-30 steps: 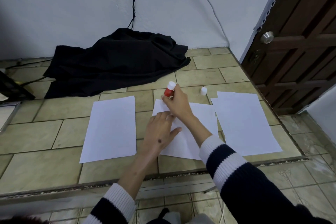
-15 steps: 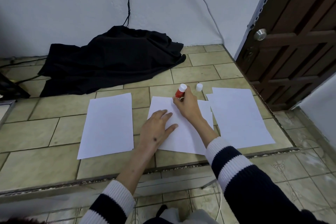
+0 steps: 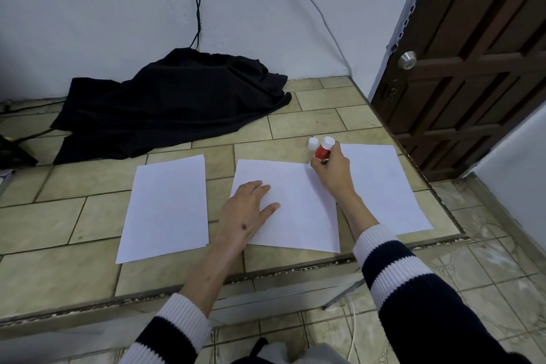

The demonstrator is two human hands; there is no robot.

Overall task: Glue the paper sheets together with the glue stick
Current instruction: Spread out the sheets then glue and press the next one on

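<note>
Glue stick point(image 3: 323, 151) pinched in the right hand point(image 3: 332, 170) at the middle sheet's point(image 3: 295, 204) far corner, left hand point(image 3: 246, 210) flat pinning it: the edge stroke looks next.

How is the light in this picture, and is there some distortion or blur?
Head view: the light is soft and even, with no glare on the middle sheet and only faint shadows under the hands. The wide lens makes the door frame lean and the tile lines fan outward. The glue stick is sharp; the sleeves at the bottom edge are slightly soft.
</note>
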